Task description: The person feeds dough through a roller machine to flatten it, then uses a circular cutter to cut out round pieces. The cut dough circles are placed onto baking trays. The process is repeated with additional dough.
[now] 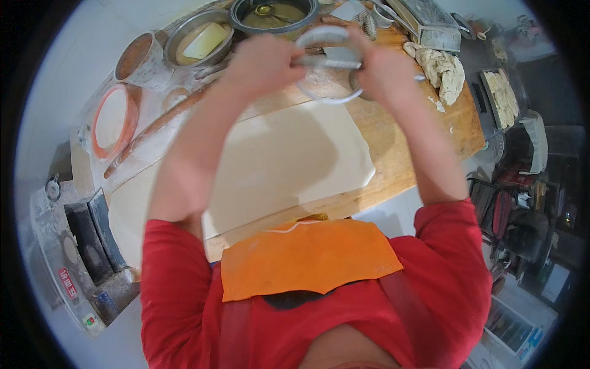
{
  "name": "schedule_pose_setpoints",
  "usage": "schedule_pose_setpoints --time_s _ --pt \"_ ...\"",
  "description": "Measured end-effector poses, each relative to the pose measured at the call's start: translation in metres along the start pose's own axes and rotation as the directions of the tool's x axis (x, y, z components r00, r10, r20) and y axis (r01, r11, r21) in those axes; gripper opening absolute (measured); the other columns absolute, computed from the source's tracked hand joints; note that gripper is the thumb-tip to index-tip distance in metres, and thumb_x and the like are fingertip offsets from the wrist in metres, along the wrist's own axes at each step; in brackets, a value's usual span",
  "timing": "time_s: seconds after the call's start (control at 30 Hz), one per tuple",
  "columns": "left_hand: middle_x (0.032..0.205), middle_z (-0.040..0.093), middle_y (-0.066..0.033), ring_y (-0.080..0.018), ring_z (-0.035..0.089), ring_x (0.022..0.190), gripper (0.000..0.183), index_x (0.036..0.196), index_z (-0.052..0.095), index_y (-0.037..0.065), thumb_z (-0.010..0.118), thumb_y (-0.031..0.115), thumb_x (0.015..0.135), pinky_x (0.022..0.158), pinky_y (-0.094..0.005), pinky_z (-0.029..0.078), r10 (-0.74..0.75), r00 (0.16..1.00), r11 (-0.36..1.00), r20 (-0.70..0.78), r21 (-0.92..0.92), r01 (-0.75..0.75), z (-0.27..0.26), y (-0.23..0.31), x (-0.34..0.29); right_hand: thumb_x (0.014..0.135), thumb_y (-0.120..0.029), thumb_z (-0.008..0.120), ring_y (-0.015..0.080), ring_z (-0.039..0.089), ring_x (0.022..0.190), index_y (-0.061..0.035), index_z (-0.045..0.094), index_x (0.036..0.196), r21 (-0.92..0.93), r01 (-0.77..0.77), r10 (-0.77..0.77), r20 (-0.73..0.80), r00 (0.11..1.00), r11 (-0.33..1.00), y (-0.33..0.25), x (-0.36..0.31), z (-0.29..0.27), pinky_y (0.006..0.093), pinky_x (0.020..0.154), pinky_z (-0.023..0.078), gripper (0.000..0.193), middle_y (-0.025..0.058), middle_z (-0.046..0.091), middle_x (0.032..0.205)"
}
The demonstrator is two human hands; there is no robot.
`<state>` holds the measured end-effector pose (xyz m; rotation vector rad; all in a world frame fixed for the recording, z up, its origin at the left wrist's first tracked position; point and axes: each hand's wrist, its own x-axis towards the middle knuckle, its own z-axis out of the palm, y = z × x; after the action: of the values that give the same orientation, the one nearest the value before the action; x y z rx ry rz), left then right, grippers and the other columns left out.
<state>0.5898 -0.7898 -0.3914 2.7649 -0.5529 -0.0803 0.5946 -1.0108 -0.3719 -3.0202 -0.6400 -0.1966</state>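
Head view: both hands grip a blurred, pale, round-rimmed object above the far edge of a flat, cream-coloured dough sheet.
The left hand clamps its left side, the right hand its right; the dough lies on a brown wooden table, beside a long wooden rolling pin.
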Motion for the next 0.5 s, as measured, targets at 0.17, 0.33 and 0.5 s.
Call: schedule_pose_setpoints --time_s 0.17,0.33,0.5 --pt "0.081 0.067 -0.0180 -0.0326 0.067 0.078 0.029 0.085 0.069 0.001 0.061 0.027 0.076 0.070 -0.0446 0.052 -0.321 0.934 0.939 0.154 -0.073 0.335 0.193 0.015 -0.021 0.071 -0.013 0.061 0.0325 0.066 0.074 -0.0204 0.054 0.124 0.089 0.282 -0.296 0.278 0.914 0.955 0.049 -0.012 0.172 0.0445 0.065 0.053 0.054 0.0142 0.067 0.079" --pt "0.079 0.066 -0.0210 -0.0374 0.065 0.073 0.022 0.084 0.069 0.006 0.056 0.022 0.077 0.065 -0.0485 0.051 -0.203 0.957 0.960 0.209 -0.151 0.236 0.092 0.022 -0.060 0.070 -0.011 0.061 0.0363 0.065 0.075 -0.0205 0.052 0.128 0.128 0.247 -0.271 0.229 0.935 0.960 0.009 -0.033 0.093 0.0450 0.065 0.053 0.060 0.0141 0.067 0.083" --pt "0.080 0.065 -0.0242 -0.0375 0.065 0.072 0.027 0.089 0.069 0.004 0.058 0.025 0.075 0.064 -0.0477 0.050 -0.241 0.827 0.905 0.508 -0.191 0.380 0.202 0.034 -0.172 0.068 -0.009 0.064 0.0363 0.065 0.085 -0.0178 0.054 0.122 0.361 0.217 -0.389 0.518 0.762 0.907 -0.036 -0.112 0.149 0.0466 0.071 0.051 0.056 0.0162 0.067 0.089"
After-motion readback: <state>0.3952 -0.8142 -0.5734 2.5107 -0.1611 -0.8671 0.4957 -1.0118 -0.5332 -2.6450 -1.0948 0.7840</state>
